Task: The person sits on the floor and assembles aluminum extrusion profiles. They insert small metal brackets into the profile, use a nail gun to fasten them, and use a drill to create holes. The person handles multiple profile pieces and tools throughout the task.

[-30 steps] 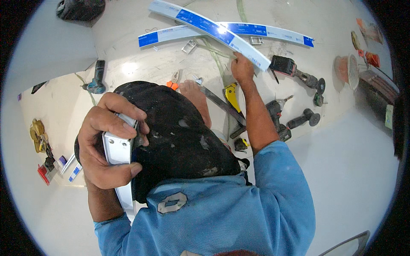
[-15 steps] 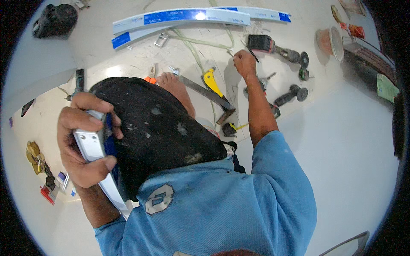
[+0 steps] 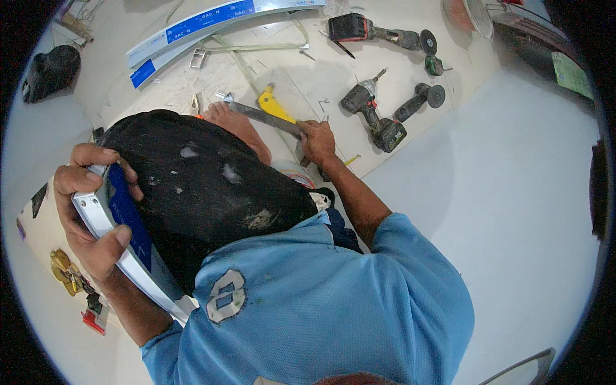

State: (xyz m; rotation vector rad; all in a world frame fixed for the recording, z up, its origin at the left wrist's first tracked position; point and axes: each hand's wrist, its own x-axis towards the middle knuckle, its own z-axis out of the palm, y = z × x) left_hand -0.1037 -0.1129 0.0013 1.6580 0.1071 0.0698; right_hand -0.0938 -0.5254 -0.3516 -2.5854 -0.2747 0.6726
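My left hand (image 3: 93,205) is wrapped round the upper end of a white metal profile (image 3: 138,273) with blue film on one face. The profile slants down beside my knee in black trousers (image 3: 192,173). My right hand (image 3: 317,142) is closed on the bent end of an L-shaped metal bar (image 3: 263,117) lying on the floor, its fingers partly hiding the bend. A yellow-handled tool (image 3: 276,104) lies alongside the bar, partly under it. My bare foot (image 3: 237,125) is close to the bar's other end. Pliers with orange handles (image 3: 196,104) show beyond my knee.
White-and-blue profiles (image 3: 212,25) lie at the far left. Toward the right are a cordless grinder (image 3: 378,33), an impact driver (image 3: 372,109) and another grinder (image 3: 420,101). A small screw (image 3: 307,52) is on the floor. A bucket (image 3: 471,18) stands far right.
My right hand has come back toward me from beside the small screw to the bent end of the metal bar. My left hand still holds the profile. The view has shifted.
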